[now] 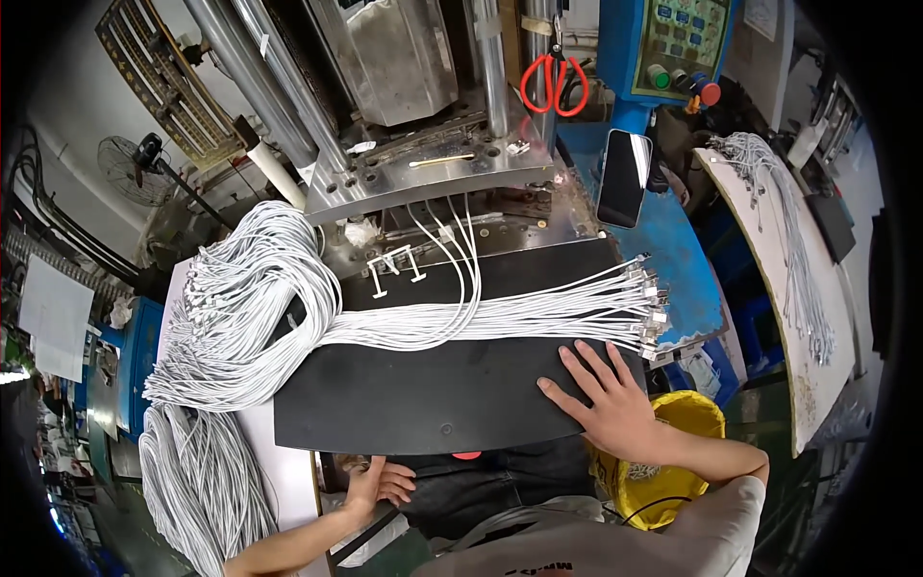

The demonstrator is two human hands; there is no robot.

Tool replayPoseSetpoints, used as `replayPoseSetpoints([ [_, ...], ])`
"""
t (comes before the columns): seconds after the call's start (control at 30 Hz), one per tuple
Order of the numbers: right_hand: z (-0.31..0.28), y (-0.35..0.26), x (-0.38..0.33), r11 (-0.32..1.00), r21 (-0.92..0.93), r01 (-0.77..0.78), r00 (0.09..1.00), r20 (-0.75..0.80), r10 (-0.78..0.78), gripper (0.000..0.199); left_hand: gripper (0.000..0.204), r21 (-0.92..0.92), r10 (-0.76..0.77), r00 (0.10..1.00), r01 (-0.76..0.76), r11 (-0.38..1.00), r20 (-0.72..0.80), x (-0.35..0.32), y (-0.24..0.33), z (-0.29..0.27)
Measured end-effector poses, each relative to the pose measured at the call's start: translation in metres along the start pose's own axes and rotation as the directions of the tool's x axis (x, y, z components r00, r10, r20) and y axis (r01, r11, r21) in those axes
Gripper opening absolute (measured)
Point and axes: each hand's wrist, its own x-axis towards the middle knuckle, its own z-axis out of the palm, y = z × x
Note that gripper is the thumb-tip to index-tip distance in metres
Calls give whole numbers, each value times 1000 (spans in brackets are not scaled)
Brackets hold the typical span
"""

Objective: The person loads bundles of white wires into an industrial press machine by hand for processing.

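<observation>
My right hand (pixel 611 404) lies flat with spread fingers on the black board (pixel 423 399), just below the connector ends of a bundle of white cables (pixel 538 317). Metal connectors (pixel 656 313) sit at the bundle's right end. My left hand (pixel 377 484) hangs below the board's near edge, above my lap, its fingers loosely bent and holding nothing. A few cables curve from the bundle up into the metal press (pixel 433 178). On the board behind the bundle stands a small white branched plastic piece (pixel 396 267). Leftward, the bundle runs into a big looped pile of white cable (pixel 260 288).
Red-handled scissors (pixel 554 85) hang on a press column. A phone (pixel 625 178) rests on the blue surface at right, below a control box (pixel 673 48) with buttons. A yellow bin (pixel 687 418) stands beside my right forearm. More cables (pixel 202 481) hang at lower left.
</observation>
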Motion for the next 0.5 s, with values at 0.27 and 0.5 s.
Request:
replayPoseSetpoints([
  [0.27,1,-3,-1,1000,-16,5,999,-40,-6,109,84,-12,-72,997,72,997,37,1,-5,-8],
  [0.5,-3,-1,-5,999,-26,-27,999,-38,26,105,63,545,821,462,-806,230,337,-94,90,67],
])
